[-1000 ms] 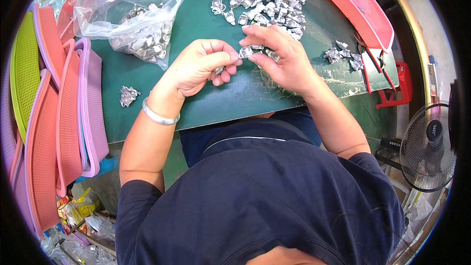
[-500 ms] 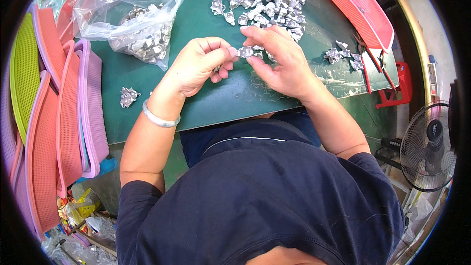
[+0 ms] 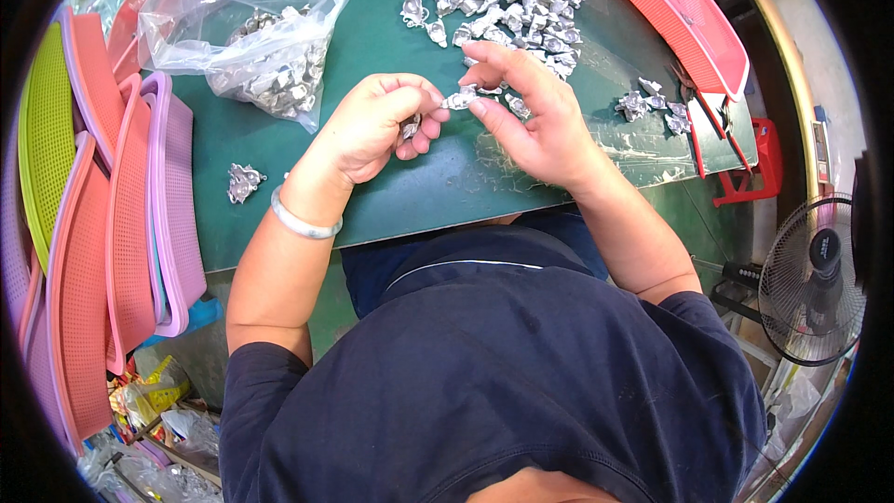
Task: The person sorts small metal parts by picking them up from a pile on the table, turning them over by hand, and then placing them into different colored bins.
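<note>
Between my hands is a small silver-grey cast metal part (image 3: 458,100). My left hand (image 3: 384,126) pinches its left end between thumb and forefinger. Another grey metal piece (image 3: 411,126) shows inside the curled fingers of that hand. My right hand (image 3: 540,116) is at the other end, its thumb tip against the part. Its forefinger is stretched out and stands apart from the thumb; the other fingers are mostly hidden. A few more metal parts (image 3: 517,107) lie on the table under my right hand. Beyond it spreads a large pile of similar castings (image 3: 507,0).
On the green table (image 3: 419,200), a clear plastic bag (image 3: 270,65) of castings stands at left and a lone casting (image 3: 245,183) lies nearer. At right are a small cluster of castings (image 3: 652,107), red-handled pliers (image 3: 712,116) and a pink basket (image 3: 684,14). Stacked baskets (image 3: 126,224) line the left; a fan (image 3: 815,270) stands right.
The metal part has tilted and shifted slightly left between my hands. My right forefinger has lifted a little and the thumb has moved up. Other things lie as before.
</note>
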`<control>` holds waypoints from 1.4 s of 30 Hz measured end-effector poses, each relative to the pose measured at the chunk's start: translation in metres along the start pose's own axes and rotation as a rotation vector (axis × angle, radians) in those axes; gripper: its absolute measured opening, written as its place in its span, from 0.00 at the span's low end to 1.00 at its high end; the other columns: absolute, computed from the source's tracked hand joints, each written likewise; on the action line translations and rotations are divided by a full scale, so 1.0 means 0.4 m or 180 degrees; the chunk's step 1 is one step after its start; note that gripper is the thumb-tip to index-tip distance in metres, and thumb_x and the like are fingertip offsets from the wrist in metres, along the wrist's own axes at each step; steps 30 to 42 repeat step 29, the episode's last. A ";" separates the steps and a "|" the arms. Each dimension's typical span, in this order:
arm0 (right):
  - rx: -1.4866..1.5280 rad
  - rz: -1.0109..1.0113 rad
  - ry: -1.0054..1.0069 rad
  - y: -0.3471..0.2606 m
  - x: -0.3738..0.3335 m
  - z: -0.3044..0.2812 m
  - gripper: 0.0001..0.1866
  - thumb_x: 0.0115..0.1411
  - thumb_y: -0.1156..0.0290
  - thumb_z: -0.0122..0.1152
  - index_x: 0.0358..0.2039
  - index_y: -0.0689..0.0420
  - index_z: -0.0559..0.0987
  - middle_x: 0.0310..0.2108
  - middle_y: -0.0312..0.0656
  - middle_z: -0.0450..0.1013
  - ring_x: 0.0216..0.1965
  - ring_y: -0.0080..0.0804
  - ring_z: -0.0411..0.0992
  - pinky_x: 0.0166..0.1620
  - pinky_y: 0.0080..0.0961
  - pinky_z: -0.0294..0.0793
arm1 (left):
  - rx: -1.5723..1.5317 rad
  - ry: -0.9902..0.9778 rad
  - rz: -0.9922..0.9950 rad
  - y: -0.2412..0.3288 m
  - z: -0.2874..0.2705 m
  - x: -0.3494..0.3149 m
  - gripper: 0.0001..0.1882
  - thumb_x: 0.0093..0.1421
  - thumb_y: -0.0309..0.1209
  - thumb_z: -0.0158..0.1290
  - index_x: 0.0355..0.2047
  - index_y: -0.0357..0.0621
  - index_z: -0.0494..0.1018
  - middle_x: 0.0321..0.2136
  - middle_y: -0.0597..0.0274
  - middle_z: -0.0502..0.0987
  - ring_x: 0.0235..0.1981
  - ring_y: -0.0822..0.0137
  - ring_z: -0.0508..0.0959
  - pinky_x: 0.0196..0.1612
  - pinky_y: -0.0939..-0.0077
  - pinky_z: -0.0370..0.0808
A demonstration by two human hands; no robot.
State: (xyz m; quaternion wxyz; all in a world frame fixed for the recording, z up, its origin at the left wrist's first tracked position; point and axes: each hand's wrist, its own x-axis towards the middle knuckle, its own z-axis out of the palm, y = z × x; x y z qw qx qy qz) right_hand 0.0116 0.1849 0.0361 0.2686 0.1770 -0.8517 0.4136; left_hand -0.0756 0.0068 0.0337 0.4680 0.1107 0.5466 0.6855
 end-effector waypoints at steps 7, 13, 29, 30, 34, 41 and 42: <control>0.0278 0.0239 0.0038 0.003 -0.003 0.007 0.24 0.48 0.79 0.59 0.48 0.58 0.69 0.30 0.42 0.72 0.32 0.32 0.72 0.37 0.25 0.71 | -0.0107 0.0021 -0.0106 -0.001 -0.001 0.001 0.06 0.55 0.28 0.45 0.25 0.40 0.70 0.20 0.63 0.73 0.17 0.76 0.69 0.13 0.87 0.60; 0.0405 0.0320 0.0057 -0.002 -0.003 0.006 0.25 0.48 0.80 0.59 0.49 0.58 0.69 0.31 0.42 0.72 0.33 0.31 0.72 0.38 0.24 0.71 | -0.0126 -0.0031 -0.0166 0.002 0.002 0.000 0.08 0.57 0.30 0.47 0.25 0.39 0.71 0.19 0.63 0.72 0.15 0.76 0.69 0.13 0.87 0.61; 0.0371 0.0442 0.0093 -0.006 -0.007 -0.004 0.28 0.47 0.80 0.60 0.51 0.54 0.67 0.38 0.42 0.73 0.37 0.31 0.71 0.41 0.25 0.70 | 0.0092 -0.0267 0.0168 -0.011 -0.002 0.000 0.09 0.59 0.32 0.49 0.30 0.38 0.72 0.20 0.65 0.72 0.18 0.78 0.70 0.17 0.88 0.64; 0.0371 0.0442 0.0093 -0.006 -0.007 -0.004 0.28 0.47 0.80 0.60 0.51 0.54 0.67 0.38 0.42 0.73 0.37 0.31 0.71 0.41 0.25 0.70 | 0.0092 -0.0267 0.0168 -0.011 -0.002 0.000 0.09 0.59 0.32 0.49 0.30 0.38 0.72 0.20 0.65 0.72 0.18 0.78 0.70 0.17 0.88 0.64; 0.0371 0.0442 0.0093 -0.006 -0.007 -0.004 0.28 0.47 0.80 0.60 0.51 0.54 0.67 0.38 0.42 0.73 0.37 0.31 0.71 0.41 0.25 0.70 | 0.0092 -0.0267 0.0168 -0.011 -0.002 0.000 0.09 0.59 0.32 0.49 0.30 0.38 0.72 0.20 0.65 0.72 0.18 0.78 0.70 0.17 0.88 0.64; 0.0371 0.0442 0.0093 -0.006 -0.007 -0.004 0.28 0.47 0.80 0.60 0.51 0.54 0.67 0.38 0.42 0.73 0.37 0.31 0.71 0.41 0.25 0.70 | 0.0092 -0.0267 0.0168 -0.011 -0.002 0.000 0.09 0.59 0.32 0.49 0.30 0.38 0.72 0.20 0.65 0.72 0.18 0.78 0.70 0.17 0.88 0.64; 0.0371 0.0442 0.0093 -0.006 -0.007 -0.004 0.28 0.47 0.80 0.60 0.51 0.54 0.67 0.38 0.42 0.73 0.37 0.31 0.71 0.41 0.25 0.70 | 0.0092 -0.0267 0.0168 -0.011 -0.002 0.000 0.09 0.59 0.32 0.49 0.30 0.38 0.72 0.20 0.65 0.72 0.18 0.78 0.70 0.17 0.88 0.64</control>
